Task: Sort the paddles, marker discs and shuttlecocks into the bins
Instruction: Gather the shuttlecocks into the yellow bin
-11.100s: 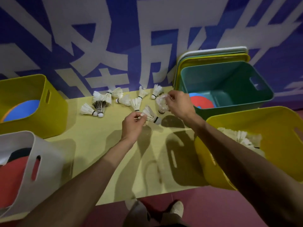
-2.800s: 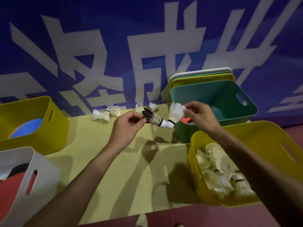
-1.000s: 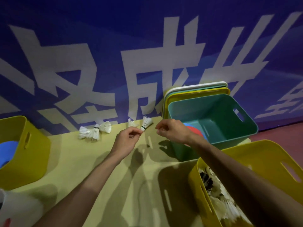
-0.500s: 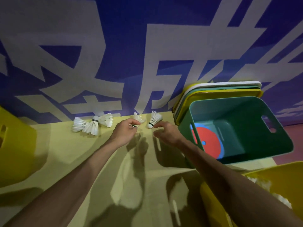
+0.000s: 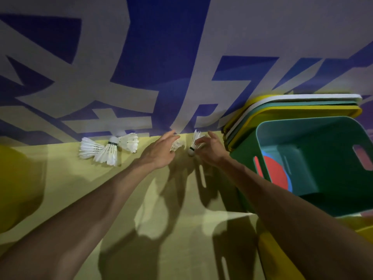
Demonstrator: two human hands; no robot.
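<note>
My right hand (image 5: 211,149) pinches the feathers of a white shuttlecock (image 5: 194,142), whose cork touches the yellow table (image 5: 121,199) near the back wall. My left hand (image 5: 159,153) is just to its left, thumb and fingers spread around a second shuttlecock (image 5: 177,145) that lies on the table. A cluster of three white shuttlecocks (image 5: 109,148) lies further left along the wall. The teal bin (image 5: 323,138) at the right holds a red marker disc (image 5: 276,172) on a blue one.
Several bin lids (image 5: 292,104) lean stacked against the blue-and-white wall behind the teal bin. A yellow bin (image 5: 18,188) shows at the left edge. Another yellow bin (image 5: 270,255) sits at the bottom right under my right forearm.
Both hands have reached further toward the back wall. My right hand has taken hold of a shuttlecock, and my left hand's fingers have spread over the other one. The view has moved closer.
</note>
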